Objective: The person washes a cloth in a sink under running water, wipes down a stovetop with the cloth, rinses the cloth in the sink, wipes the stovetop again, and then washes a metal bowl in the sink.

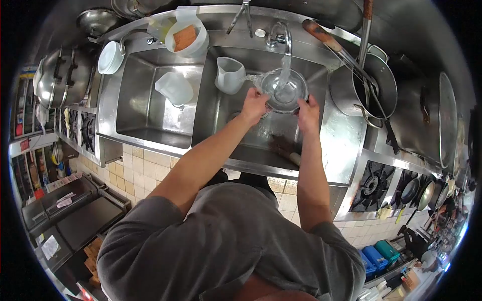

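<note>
A round metal bowl (287,95) is held under the running tap (284,37) over the right sink basin (211,120). Fingers of my left hand (255,104) are closed on its left rim, and my right hand (309,111) grips the right rim. Water streams into the bowl and splashes to its left. Beside it, a translucent white pitcher (230,75) stands in the same basin. Another whitish translucent container (174,89) lies in the left basin (145,118). Near the right basin's front edge is a partly hidden brush-like object (288,153).
Behind the basins, a white container (193,42) holds an orange sponge (185,38). A large pot (374,83) with long-handled tools stands to the right. Stove burners (371,184) are at the lower right. Lidded white tubs (110,57) sit at the left.
</note>
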### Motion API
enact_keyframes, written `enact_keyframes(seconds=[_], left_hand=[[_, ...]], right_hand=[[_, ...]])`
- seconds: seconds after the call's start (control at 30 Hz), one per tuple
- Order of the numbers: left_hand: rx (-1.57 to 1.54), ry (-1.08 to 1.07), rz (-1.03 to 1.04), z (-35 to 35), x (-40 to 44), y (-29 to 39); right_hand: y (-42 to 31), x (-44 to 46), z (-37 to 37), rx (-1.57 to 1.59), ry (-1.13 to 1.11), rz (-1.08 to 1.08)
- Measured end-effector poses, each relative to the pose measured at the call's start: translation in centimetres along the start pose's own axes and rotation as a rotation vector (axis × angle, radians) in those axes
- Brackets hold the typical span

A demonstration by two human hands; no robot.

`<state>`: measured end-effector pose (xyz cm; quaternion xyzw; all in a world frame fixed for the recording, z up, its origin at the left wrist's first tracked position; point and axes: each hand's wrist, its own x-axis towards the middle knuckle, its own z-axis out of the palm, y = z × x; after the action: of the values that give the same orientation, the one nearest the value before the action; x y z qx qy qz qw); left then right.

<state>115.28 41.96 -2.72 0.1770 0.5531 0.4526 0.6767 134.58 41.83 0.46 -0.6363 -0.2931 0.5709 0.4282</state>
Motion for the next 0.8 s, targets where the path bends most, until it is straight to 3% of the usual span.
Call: enact_keyframes(seconds=[0.1,0.17,0.2,0.23,0.27,0.3,0.33,0.37,0.43,0.53,0.63,0.73,0.8], left_hand=[[1.094,0.434,1.183,2.8,1.1,0.8],[1.654,-0.117,0.855,2.2,3.9,0.0],[1.627,-0.330,0.577,4.2,2.2,1.5],[1.370,-0.196,0.540,4.5,3.1,-0.7],[1.571,-0.226,0.353,6.1,1.8,1.3],[1.600,-0.408,0.287,6.3,2.6,1.1],[1.310,-0.428,0.417,5.4,6.1,-3.3],[1.510,-0.726,0.479,5.7,5.1,-1.1],[1.715,-0.731,0.330,5.2,4.1,-0.2],[1.724,-0.595,0.414,3.3,2.8,1.6],[1.548,-0.728,0.302,3.4,3.0,1.2],[1.809,-0.640,0.457,1.0,5.4,2.4],[1.720,-0.688,0.333,2.9,4.5,1.9]], right_hand=[[3.6,0.1,-0.3,0.262,0.109,-0.133],[4.7,-1.0,1.0,0.369,0.158,-0.188],[5.0,-1.3,1.7,0.419,0.148,-0.201],[4.8,-1.9,2.6,0.462,0.077,-0.155],[4.0,-2.7,3.9,0.446,0.025,-0.151],[6.4,-1.5,3.3,0.666,-0.170,-0.262],[7.0,0.0,2.9,0.544,0.012,-0.148],[6.3,0.4,2.8,0.406,0.113,-0.119],[4.0,-0.8,1.8,0.479,0.104,0.017],[2.6,-2.8,4.5,0.440,0.106,-0.010],[4.5,0.8,2.8,0.398,0.140,0.115],[3.7,-0.6,3.7,0.443,-0.019,0.092],[2.9,0.0,4.3,0.423,0.041,0.115]])
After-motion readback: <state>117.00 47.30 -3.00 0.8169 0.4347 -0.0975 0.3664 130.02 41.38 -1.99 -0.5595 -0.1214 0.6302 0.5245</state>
